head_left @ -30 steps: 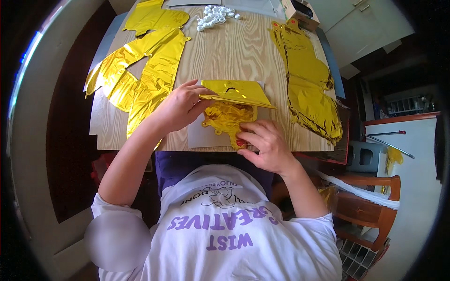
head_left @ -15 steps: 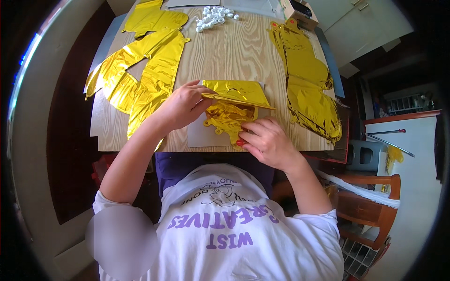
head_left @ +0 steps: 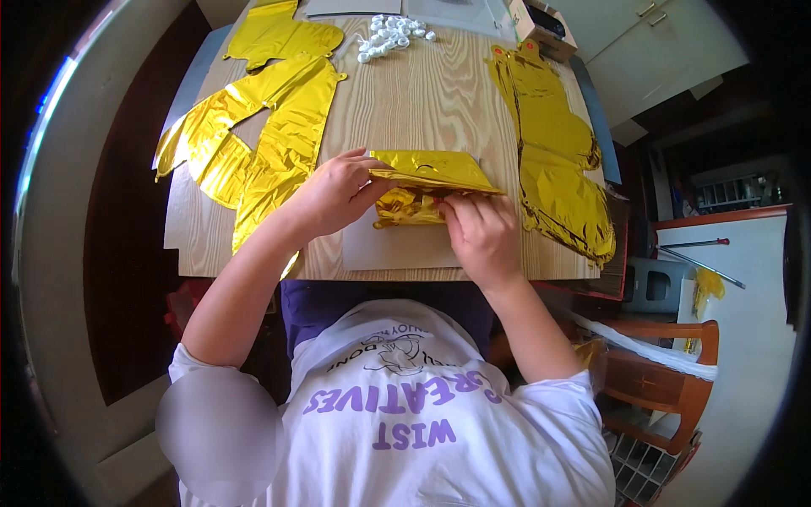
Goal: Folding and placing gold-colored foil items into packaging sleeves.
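Observation:
A shiny gold foil balloon (head_left: 435,165), folded into layers, lies over a pale grey card (head_left: 393,252) near the table's front edge. My left hand (head_left: 336,193) pinches the left end of its raised upper layer between thumb and fingers. With bent fingers, my right hand (head_left: 486,241) grips the crumpled lower part of the foil at the right, just under that raised layer. A bit of the foil's tabbed edge shows between the hands. The right fingertips are partly hidden by the foil.
More flat gold foil balloons lie at the left (head_left: 291,127) and far left (head_left: 283,38), with a stack at the right (head_left: 553,131). Small white rolls (head_left: 393,35) form a pile at the back, near a cardboard box (head_left: 545,29). A wooden chair (head_left: 667,389) stands to my right.
My right hand has moved up and away from me, carrying the foil's loose lower part under the raised layer. More of the grey card shows. The left hand keeps its pinch.

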Demonstrator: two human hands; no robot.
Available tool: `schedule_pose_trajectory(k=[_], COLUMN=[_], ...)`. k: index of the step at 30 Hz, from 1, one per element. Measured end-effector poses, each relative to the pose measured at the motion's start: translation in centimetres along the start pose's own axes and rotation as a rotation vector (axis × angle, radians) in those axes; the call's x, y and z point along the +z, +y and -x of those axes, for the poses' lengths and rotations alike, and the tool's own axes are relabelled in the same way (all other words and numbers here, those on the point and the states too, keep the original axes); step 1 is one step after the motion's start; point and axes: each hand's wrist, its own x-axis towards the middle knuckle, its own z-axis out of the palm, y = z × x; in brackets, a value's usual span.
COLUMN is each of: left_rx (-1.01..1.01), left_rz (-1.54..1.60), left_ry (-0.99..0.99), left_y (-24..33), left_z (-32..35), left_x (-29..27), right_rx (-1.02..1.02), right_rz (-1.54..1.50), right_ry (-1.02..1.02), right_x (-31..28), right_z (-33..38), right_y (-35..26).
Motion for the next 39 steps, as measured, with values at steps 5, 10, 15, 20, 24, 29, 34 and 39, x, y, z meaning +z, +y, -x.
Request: schedule_pose_trajectory(k=[5, 10, 15, 20, 24, 29, 34, 39], left_rx=[0.055, 0.188, 0.202, 0.299, 0.310, 0.278, 0.279, 0.089], left_rz=[0.013, -0.022, -0.050, -0.147, -0.239, -0.246, -0.275, -0.390], left_ry=[0.062, 0.008, -0.001, -0.012, -0.031, -0.080, -0.079, 0.046], left_y=[-0.3, -1.4, -1.9, -2.1, -0.8, 1.3, 1.1, -0.1], left_z=[0.0, 0.1, 1.6, 1.8, 1.9, 2.2, 2.4, 2.0], left_x=[0.5, 1.2, 2.7, 3.0, 2.7, 1.5, 1.4, 4.2], right_rx=[0.055, 0.211, 0.395, 0.412, 0.469, 0.142, 0.035, 0.100], right_rz=[0.213, 0.203, 0.299, 0.284, -0.006, -0.234, -0.031, -0.044], right_ry=[-0.024, -0.025, -0.155, -0.208, -0.226, -0.289, -0.490, -0.541], right_x=[2.4, 3.4, 2.2, -1.4, -5.3, -3.9, 1.6, 2.1], right_z=[-0.3, 0.2, 1.4, 3.2, 2.3, -1.1, 0.6, 1.1], right_y=[-0.2, 0.3, 0.5, 2.8, 4.1, 2.5, 3.0, 2.0])
